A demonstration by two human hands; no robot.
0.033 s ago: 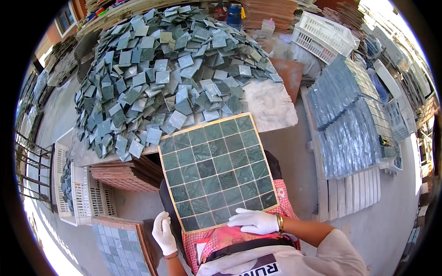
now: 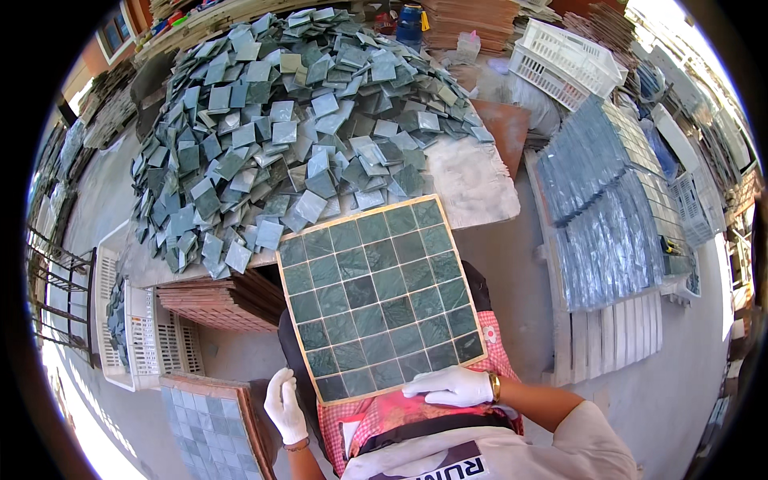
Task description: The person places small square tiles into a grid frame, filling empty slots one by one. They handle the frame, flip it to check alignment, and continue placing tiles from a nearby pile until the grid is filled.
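A square frame with a light wooden rim (image 2: 286, 309) lies tilted across my lap, its far edge against the worktable. Square green stone tiles (image 2: 369, 318) fill it in rows, with pale thin lines between them. My right hand (image 2: 452, 387), in a white glove, rests with fingers stretched out at the frame's near edge, holding nothing. Beside the frame's near left corner is my left hand (image 2: 285, 406), also gloved, its fingers bent and pressed together. No object shows in it, and its palm is hidden.
Loose green-grey tiles (image 2: 280, 132) lie in a big heap on the worktable (image 2: 474, 180). White crates (image 2: 164, 344) stand at left, near a leaning tiled panel (image 2: 208, 428). Wrapped tile stacks (image 2: 600, 232) sit on a pallet (image 2: 612, 340) at right.
My right hand has shifted very slightly to the right along the frame's near edge. The left hand and the tiles look the same.
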